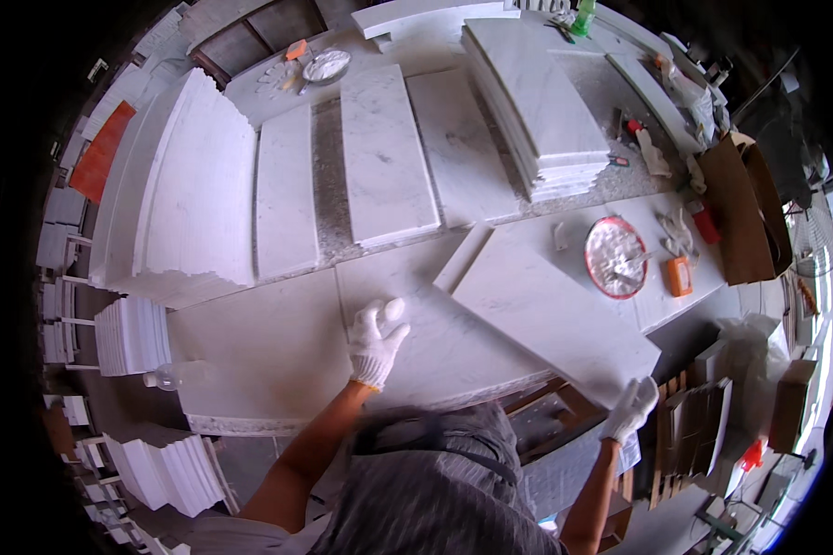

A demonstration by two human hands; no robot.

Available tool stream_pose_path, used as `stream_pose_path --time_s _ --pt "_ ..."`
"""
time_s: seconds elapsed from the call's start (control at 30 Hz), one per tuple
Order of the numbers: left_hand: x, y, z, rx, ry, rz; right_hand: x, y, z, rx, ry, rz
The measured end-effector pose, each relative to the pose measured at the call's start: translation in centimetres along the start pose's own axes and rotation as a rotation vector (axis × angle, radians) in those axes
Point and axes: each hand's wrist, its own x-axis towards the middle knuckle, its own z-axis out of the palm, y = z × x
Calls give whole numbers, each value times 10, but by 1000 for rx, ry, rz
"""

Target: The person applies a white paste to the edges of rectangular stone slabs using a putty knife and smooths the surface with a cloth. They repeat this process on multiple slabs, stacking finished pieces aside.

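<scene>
My left hand (376, 344), in a white knit glove, is over the bare front part of the white stone worktop (259, 347). Its thumb stands apart from its fingers. A bright rounded patch at the fingertips could be a fingertip or a small white lump; I cannot tell which. My right hand (630, 411), gloved alike, grips the near right end of a long white marble slab (551, 301). That slab lies slantwise, its near end out past the table edge. Under its far left end shows a narrow pale strip (463, 261).
Beyond the slab are a red-rimmed bowl of white paste (616, 259) and an orange box (679, 276). Slabs stacked on edge (194, 185) stand left; a flat slab stack (541, 102) and single slabs (387, 153) lie behind. A cardboard box (740, 208) is at right.
</scene>
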Motion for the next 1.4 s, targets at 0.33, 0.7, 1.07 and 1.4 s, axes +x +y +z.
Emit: stream_pose_path --time_s 0.33,0.7,1.07,1.4 --pt "6 40 27 -303 113 -358 92 -108 19 147 -352 -70" --pt "-52 180 66 -679 -92 -299 155 -123 82 -152 -515 -483" --pt "-55 184 71 -446 -218 25 150 -103 83 65 -358 -303" --pt "-53 188 60 -432 -246 40 141 -99 111 149 -377 -151"
